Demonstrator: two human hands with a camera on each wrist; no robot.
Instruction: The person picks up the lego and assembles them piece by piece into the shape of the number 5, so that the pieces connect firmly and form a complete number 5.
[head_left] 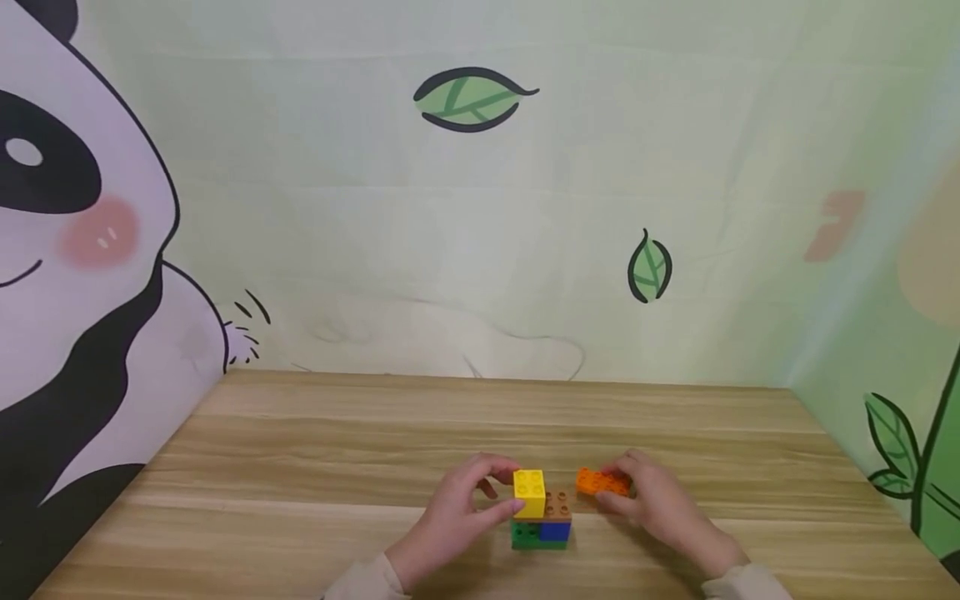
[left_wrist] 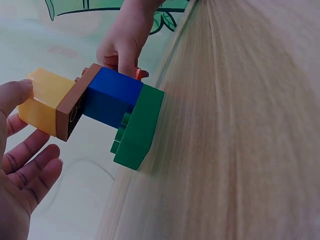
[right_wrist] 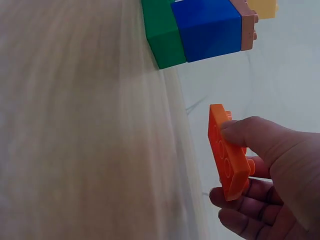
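Observation:
A small stack of toy building bricks stands on the table. Its base is a green brick (left_wrist: 140, 127), with a blue brick (left_wrist: 112, 95) on one end, a thin brown brick (head_left: 558, 505) across that, and a yellow brick (head_left: 529, 493) on the brown one's left end. My left hand (head_left: 459, 510) pinches the yellow brick between thumb and fingers. To the right of the stack, my right hand (head_left: 660, 504) holds a thin orange brick (right_wrist: 227, 152) by its edges, thumb on one side and fingers on the other. The orange brick is apart from the stack, studs upward in the head view.
The wood-grain table (head_left: 300, 450) runs back to a pale cloth backdrop (head_left: 360, 225) printed with leaves and a large panda (head_left: 82, 333). A green printed side panel (head_left: 922, 400) borders the table on the right.

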